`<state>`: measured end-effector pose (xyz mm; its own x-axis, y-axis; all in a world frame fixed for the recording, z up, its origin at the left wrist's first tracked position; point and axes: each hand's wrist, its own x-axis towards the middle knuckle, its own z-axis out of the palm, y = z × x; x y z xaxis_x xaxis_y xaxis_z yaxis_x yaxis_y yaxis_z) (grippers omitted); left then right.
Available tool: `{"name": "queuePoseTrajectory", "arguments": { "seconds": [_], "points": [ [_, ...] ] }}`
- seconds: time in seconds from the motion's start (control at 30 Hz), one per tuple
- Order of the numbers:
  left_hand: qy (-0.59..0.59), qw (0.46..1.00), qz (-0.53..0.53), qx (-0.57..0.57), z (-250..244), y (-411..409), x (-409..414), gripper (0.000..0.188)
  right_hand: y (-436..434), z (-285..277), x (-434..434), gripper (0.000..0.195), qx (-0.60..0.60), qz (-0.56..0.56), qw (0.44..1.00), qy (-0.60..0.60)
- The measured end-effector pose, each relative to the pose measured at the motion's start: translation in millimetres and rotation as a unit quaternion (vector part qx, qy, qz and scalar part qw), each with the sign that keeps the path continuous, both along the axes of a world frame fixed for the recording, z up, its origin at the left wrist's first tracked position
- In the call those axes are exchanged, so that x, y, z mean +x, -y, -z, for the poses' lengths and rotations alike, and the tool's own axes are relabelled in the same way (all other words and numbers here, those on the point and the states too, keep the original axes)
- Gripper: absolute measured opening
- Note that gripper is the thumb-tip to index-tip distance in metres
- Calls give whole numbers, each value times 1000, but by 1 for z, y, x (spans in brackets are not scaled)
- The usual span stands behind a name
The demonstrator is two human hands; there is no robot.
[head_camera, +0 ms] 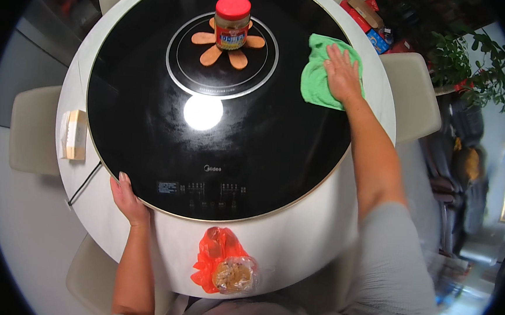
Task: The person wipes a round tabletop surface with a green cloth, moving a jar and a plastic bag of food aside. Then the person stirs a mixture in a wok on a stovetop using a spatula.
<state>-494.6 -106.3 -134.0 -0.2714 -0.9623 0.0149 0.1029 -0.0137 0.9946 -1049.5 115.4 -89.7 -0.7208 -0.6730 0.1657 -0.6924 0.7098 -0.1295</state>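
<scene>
My right hand [342, 76] lies flat with its fingers a little spread on a green cloth [317, 85]. The cloth is spread over the right rim of a round black glass Midea warming board [142, 106]. At the board's lower left, my left hand [129, 199] grips the rim, thumb at the top edge and the other fingers hidden. Farther back, a red-lidded glass jar [232, 24] stands upright on a wooden petal-shaped trivet [210, 56], inside the board's printed ring.
The board rests on a round white table [309, 218]. Close to my body lie a red plastic bag [218, 243] and a clear-wrapped brown food item [235, 275]. A small box [76, 135] and a black cord [84, 184] are at the left. Beige chairs [408, 96] surround the table.
</scene>
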Motion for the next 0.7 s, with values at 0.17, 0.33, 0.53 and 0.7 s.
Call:
{"name": "queuePoseTrajectory", "arguments": {
  "seconds": [0.17, 0.33, 0.53, 0.7],
  "points": [
    [-9, 1000, -15, 19, -1, 1, 2, 33, -39, 9, 34, 49, -46, 56, 997, 2],
    [-26, 999, -18, 27, 8, 3, 3, 35, -100, 16, 93, 40, -173, -43, 984, -12],
    [-30, 999, -19, 30, -6, -5, -10, 34, -81, 10, 225, 54, -137, -39, 990, 0],
    [-35, 999, -1, 32, 9, 5, 4, 31, -15, -5, 327, 60, -128, -106, 984, 67]
  ]
}}
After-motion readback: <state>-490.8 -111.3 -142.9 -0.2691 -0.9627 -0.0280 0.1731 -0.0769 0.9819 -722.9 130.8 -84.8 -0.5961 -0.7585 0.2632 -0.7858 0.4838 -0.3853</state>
